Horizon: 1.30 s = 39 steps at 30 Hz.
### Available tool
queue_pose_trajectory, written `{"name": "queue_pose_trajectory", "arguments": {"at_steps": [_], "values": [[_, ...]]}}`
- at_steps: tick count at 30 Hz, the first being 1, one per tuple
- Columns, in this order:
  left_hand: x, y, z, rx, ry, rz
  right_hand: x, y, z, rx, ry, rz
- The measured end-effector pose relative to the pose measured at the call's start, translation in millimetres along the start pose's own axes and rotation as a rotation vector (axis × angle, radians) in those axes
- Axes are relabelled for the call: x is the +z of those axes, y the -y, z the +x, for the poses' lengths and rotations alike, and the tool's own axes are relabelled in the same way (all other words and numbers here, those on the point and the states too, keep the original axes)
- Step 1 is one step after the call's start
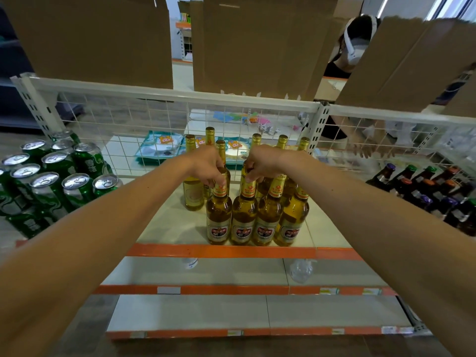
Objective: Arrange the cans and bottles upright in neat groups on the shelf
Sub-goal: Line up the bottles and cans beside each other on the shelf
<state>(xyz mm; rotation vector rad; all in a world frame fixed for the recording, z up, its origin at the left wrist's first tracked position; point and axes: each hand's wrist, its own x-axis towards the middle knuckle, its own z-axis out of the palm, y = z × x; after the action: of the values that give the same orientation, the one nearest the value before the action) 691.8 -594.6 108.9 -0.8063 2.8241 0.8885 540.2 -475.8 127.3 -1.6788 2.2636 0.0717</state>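
Four clear glass bottles of golden drink [268,215] stand upright in a touching row at the front of the cream shelf with an orange edge [164,222]. Each bears a silver label with a red oval and an orange neck band, the writing too small to read. More such bottles stand behind them. The left hand [208,167] has its grip clamped, fingers curled, round the neck of the leftmost front bottle [219,217]. The right hand [260,164] likewise pinches the neck of the next bottle [243,217]. To the left stand green aluminium cans [49,184] with illegible white characters, and to the right dark bottles with coloured caps [425,191].
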Motion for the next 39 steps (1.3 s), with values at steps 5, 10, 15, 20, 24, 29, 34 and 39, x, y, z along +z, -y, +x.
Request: {"name": "queue_pose_trajectory", "arguments": {"at_steps": [5,10,15,20,24,29,34,39], "values": [[1.2,-1.8,0.3,-0.010,0.009,0.024,2.0,3.4,-5.2,0.005,-0.018,-0.046],[-2.4,-4.5,2.0,-0.018,0.104,0.064,2.9,3.3,-8.9,0.021,-0.015,-0.070],[-31.8,-16.8,16.5,-0.018,0.078,0.180,-27.9,-29.0,-19.1,0.071,-0.299,0.148],[-47.5,-48.3,44.2,0.119,-0.184,0.097,-53.0,-100.4,-29.2,0.242,-0.318,0.076],[-34.2,-84.7,74.1,0.177,-0.206,0.149,-45.4,-137.9,-25.9,0.271,-0.243,0.056],[0.1,-114.1,122.6,0.078,-0.060,0.237,-22.4,-163.9,2.1,0.136,-0.101,-0.038],[25.0,-118.6,152.4,0.027,-0.016,0.302,-14.5,-179.1,19.1,0.024,-0.103,-0.075],[31.8,-119.7,158.8,0.009,-0.031,0.327,-13.3,-184.6,17.8,-0.002,-0.078,0.001]]}}
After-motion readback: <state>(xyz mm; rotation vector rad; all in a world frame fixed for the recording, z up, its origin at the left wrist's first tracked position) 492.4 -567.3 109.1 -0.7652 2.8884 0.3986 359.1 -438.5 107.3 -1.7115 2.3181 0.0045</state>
